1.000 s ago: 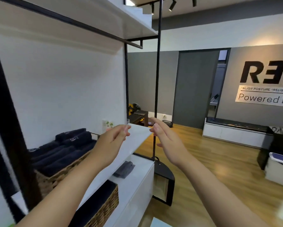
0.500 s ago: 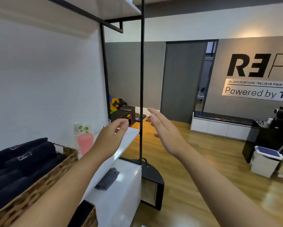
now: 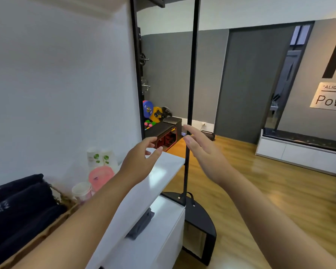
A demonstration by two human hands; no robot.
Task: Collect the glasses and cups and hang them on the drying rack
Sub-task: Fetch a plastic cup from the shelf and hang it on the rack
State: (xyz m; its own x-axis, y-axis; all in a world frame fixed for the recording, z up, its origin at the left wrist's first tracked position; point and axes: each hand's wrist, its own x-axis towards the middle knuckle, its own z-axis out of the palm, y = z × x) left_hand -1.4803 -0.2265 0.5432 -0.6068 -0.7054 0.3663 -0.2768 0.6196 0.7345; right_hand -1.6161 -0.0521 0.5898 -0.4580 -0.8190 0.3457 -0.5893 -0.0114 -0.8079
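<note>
Above the white shelf (image 3: pixel 163 167), the left hand (image 3: pixel 139 164) and right hand (image 3: pixel 206 154) are hovering apart, fingers relaxed, holding nothing; pink cup (image 3: pixel 100 176) and paper cup (image 3: pixel 81 191) are sitting left of them

Pink cup (image 3: pixel 100 176), leaf-printed white cups (image 3: pixel 97 157), navy towels (image 3: pixel 17 206), white shelf (image 3: pixel 163 167).

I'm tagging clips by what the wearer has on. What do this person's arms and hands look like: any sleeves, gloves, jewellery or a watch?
Both forearms are bare as far as the frame shows: no sleeve is visible. The left hand and the right hand wear no gloves, and no watch, bracelet or ring can be seen. The picture is too soft to judge the nails.
</note>
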